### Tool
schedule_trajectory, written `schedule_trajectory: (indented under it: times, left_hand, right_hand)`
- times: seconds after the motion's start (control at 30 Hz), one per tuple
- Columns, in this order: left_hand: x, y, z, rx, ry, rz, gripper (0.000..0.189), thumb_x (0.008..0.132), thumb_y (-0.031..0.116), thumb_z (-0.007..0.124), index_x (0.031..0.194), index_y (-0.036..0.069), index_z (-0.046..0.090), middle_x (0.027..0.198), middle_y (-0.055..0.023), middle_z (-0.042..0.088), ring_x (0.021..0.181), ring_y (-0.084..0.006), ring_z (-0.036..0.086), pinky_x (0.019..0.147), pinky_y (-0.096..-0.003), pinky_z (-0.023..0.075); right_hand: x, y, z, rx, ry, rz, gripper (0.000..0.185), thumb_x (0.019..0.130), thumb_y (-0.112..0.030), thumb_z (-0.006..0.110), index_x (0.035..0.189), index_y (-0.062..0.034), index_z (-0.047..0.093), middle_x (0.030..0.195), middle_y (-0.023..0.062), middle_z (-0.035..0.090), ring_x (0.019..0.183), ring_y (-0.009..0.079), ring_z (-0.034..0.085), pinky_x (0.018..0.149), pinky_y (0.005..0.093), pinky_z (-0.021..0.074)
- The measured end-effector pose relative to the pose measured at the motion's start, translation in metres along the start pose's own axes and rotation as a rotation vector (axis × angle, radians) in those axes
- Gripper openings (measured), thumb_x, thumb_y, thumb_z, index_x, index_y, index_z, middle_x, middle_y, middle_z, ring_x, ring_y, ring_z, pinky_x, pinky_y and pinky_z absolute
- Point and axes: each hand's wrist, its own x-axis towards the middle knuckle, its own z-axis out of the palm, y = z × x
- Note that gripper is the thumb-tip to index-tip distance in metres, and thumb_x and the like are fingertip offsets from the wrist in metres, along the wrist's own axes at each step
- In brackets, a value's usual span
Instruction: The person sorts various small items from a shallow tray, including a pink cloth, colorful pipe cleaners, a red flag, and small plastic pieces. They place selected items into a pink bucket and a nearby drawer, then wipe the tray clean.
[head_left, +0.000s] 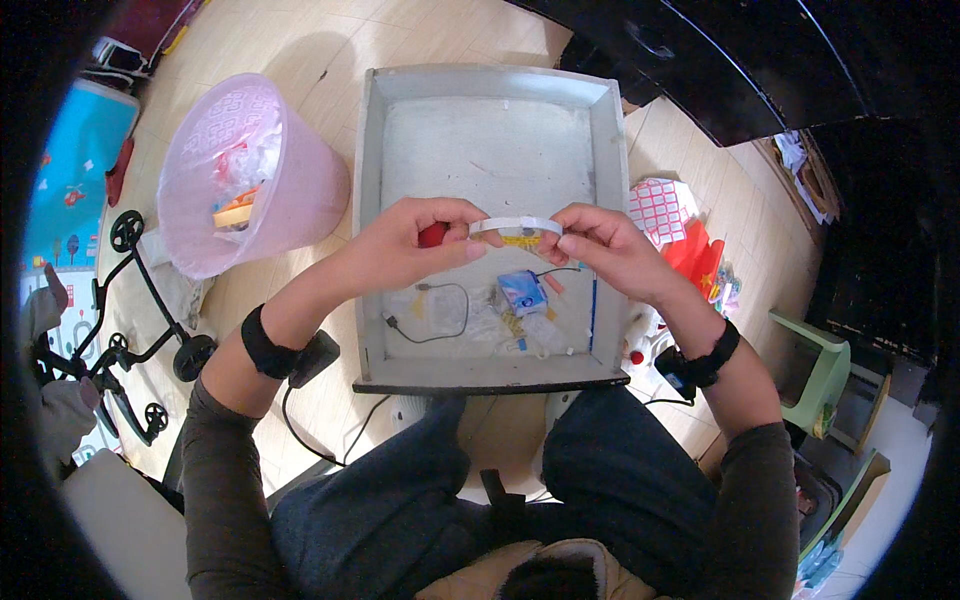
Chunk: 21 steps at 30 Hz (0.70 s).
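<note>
A thin white curved band (517, 223) is stretched between my two hands above a grey-white drawer (480, 142). My left hand (401, 244) grips its left end, and a red object (433, 235) shows within the curled fingers. At the other end, my right hand (619, 251) pinches the band between thumb and fingers. Something yellow (519, 241) appears just below the band; whether it is attached I cannot tell. Lower in the drawer lie a blue-and-white box (523, 292), a black USB cable (467, 304), clear plastic bags (442, 309) and a thin blue stick (594, 315).
Left of the drawer, a pink translucent wastebasket (319, 180) holds plastic wrappings. A black wheeled frame (142, 270) stands farther left. On the right floor lie a red cloth or flag (690, 251) and pink-patterned paper (660, 210). A green stool (821, 375) and black furniture (720, 67) flank that side.
</note>
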Motion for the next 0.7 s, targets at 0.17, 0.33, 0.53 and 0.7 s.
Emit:
schedule_trajectory:
  times: [0.17,0.33,0.53,0.7]
  left_hand:
    - [-0.013,0.013,0.004,-0.291,-0.065,-0.042,0.030,0.098,0.012,0.061,0.125,0.000,0.065,0.074,0.0081,0.036,0.069,-0.0041,0.036,0.064,-0.0221,0.0317]
    - [-0.020,0.018,0.006,-0.678,-0.133,-0.060,0.031,0.103,0.021,0.057,0.122,-0.001,0.065,0.073,0.0069,0.037,0.066,-0.0058,0.033,0.061,-0.0230,0.0283]
    - [-0.030,0.027,0.006,-0.321,-0.088,-0.008,0.027,0.107,0.025,0.054,0.110,0.003,0.071,0.074,0.0061,0.046,0.066,-0.0049,0.036,0.060,-0.0227,0.0304]
    - [-0.092,0.063,-0.062,0.440,0.698,0.431,0.019,0.104,0.011,0.055,0.110,0.003,0.071,0.100,-0.0029,0.070,0.086,-0.0081,0.060,0.076,-0.0232,0.0469]
  right_hand:
    - [-0.006,-0.007,0.005,0.245,-0.046,0.031,0.020,0.107,-0.018,0.052,0.122,-0.0056,0.059,0.111,0.0059,0.066,0.094,0.0121,0.059,0.085,0.0272,0.0488]
    - [-0.012,-0.016,0.010,0.359,-0.099,0.027,0.021,0.108,-0.020,0.052,0.122,-0.0064,0.058,0.111,0.0071,0.066,0.095,0.0122,0.059,0.083,0.0272,0.0482]
    - [-0.015,-0.030,0.030,0.298,-0.009,-0.035,0.023,0.108,-0.020,0.051,0.125,-0.0064,0.058,0.115,0.0085,0.067,0.095,0.0116,0.062,0.081,0.0273,0.0501]
    - [-0.010,-0.023,0.022,0.071,0.228,0.037,0.024,0.107,-0.020,0.054,0.124,-0.0053,0.062,0.111,0.0069,0.070,0.091,0.0103,0.064,0.078,0.0268,0.0534]
